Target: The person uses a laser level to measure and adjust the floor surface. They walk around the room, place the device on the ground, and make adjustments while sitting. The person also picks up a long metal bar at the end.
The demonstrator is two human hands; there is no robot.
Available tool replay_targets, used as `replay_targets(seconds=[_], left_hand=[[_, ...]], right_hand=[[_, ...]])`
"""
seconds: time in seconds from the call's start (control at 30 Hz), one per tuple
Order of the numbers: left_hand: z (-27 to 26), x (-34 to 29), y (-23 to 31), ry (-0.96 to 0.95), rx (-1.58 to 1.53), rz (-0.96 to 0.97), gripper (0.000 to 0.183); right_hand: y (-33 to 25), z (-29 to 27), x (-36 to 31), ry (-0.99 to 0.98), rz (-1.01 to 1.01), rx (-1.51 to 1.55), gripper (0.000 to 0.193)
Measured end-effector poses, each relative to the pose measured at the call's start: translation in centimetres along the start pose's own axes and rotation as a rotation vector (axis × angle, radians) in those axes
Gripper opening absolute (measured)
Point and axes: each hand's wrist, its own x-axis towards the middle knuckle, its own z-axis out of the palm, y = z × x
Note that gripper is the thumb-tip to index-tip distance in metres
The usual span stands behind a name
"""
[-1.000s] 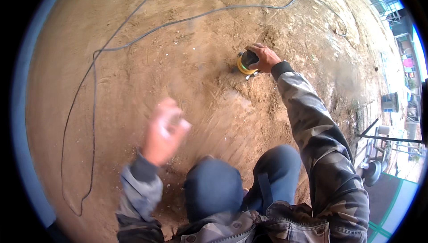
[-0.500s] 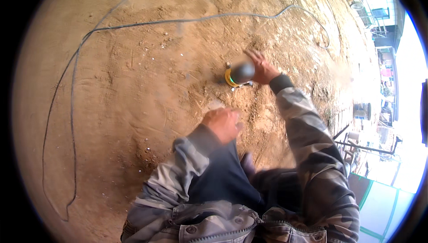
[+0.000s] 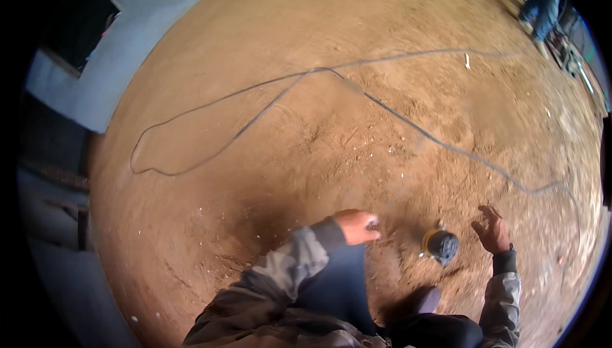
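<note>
Right hand (image 3: 492,232): fingers spread wide, palm bare, raised just beside the device (image 3: 442,247) and apart from it. Left hand (image 3: 358,227): fingers curled in, narrow, blurred; a dark patch shows at the fingertips, and I cannot tell whether it grips anything.

Device: squat and rounded, black body with a yellow band, resting on the dirt ground (image 3: 357,22) between the two hands, much nearer the right one. From my end I count one of these and two hands.

Close in, on the wearer's side of the device: one shoe (image 3: 427,300), purplish-grey, with a dark trouser leg (image 3: 338,290) rising under the left hand. These crowd the near side.

Beyond the hands: a dark cable (image 3: 322,69) lies across the ground. I log one long loop to the left, one crossing at its upper end, and two runs going off to the right, one of them bending past the far side of the device. Whether it is a single length I cannot tell. White specks dot the soil, too small to count; one larger white scrap (image 3: 467,61) lies near the upper run.

Outer edge: one pale blue wall (image 3: 153,22) on the left with a dark opening (image 3: 80,22); upper right, one other person's legs (image 3: 545,10) in blue trousers, well apart, beside clutter I cannot sort.
</note>
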Motion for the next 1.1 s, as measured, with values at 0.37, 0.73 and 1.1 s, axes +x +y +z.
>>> replay_targets(seconds=[0.37,0.73,1.1], left_hand=[[4.9,-15.2,1.1,0.319,-0.187,-0.556,0.04],[26.6,-3.7,-2.2,-0.11,0.045,-0.623,0.035],[40.4,14.0,10.6,0.798,-0.65,-0.353,0.037]], right_hand=[[2.7,7.6,14.7,-0.285,-0.616,0.293,0.038],[13.2,15.7,5.8,-0.7,-0.345,0.37,0.039],[13.5,14.9,5.1,-0.744,-0.487,0.155,0.028]])
